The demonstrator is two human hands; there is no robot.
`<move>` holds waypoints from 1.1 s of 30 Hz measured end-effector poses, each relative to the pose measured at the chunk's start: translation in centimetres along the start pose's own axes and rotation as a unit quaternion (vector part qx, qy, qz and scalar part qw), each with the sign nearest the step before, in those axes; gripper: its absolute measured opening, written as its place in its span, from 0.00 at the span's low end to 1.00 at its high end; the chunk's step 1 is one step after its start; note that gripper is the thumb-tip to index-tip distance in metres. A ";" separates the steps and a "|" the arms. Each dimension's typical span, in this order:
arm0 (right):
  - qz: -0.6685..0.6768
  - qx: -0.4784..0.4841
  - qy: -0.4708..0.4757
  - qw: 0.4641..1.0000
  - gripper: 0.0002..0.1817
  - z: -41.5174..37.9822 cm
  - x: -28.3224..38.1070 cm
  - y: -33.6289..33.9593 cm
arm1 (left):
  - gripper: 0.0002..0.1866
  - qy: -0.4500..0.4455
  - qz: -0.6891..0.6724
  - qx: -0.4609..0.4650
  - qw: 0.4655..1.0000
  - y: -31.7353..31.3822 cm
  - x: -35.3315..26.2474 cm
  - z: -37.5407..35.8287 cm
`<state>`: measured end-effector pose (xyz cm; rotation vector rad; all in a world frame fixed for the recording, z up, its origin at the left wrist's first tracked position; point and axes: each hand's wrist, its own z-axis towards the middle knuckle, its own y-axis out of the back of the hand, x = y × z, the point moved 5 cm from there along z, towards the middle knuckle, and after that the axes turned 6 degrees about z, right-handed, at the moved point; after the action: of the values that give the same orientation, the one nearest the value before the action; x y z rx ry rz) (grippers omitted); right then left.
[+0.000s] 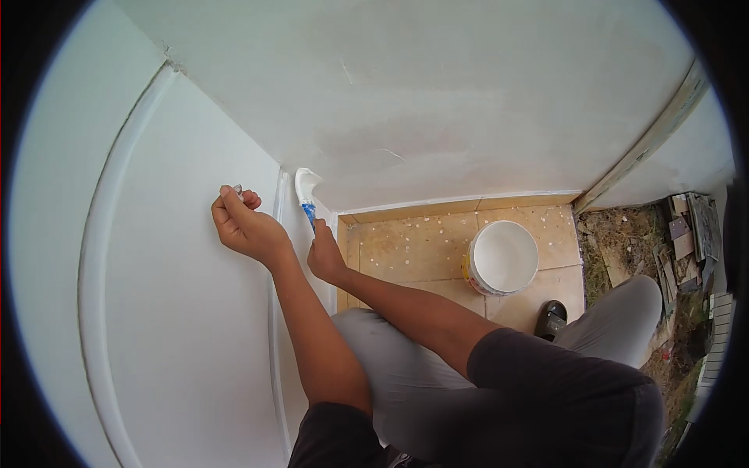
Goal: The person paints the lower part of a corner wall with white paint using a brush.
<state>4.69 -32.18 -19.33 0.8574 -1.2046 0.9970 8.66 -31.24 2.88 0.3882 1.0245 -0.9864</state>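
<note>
My right hand (326, 253) is closed around the blue handle of a paintbrush (309, 210). White paint covers the brush's head, which touches the wall (374, 148) close to the inside corner, beside a raised white strip (281, 195). Further left, my left hand (246, 222) is raised in front of the white panel (187, 273), its fingers curled together around a small pale thing too small to make out.
A white bucket (505, 257) stands on the tan tiled floor (413, 246), which has white spots. My sandalled foot (551, 320) is near it. Beyond the tile edge at right lie dirt and stacked boards (702, 226). A long curved white moulding (94, 257) runs down the left.
</note>
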 end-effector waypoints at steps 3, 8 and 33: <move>0.029 -0.008 0.034 0.999 0.20 -0.5 0.6 -0.7 | 0.17 0.006 0.021 0.001 1.000 0.2 0.2 0.2; -0.002 -0.080 0.096 0.992 0.18 -0.8 0.7 6.5 | 0.17 0.020 0.015 0.012 1.000 -0.1 0.1 0.1; -0.111 -0.347 0.040 0.930 0.19 -3.0 -0.1 22.6 | 0.17 0.031 -0.008 0.059 0.998 -0.2 0.0 -1.3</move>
<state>-15.49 -21.68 -19.61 0.3686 -1.2373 0.3622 7.80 -30.52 2.25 0.5116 1.0299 -1.0576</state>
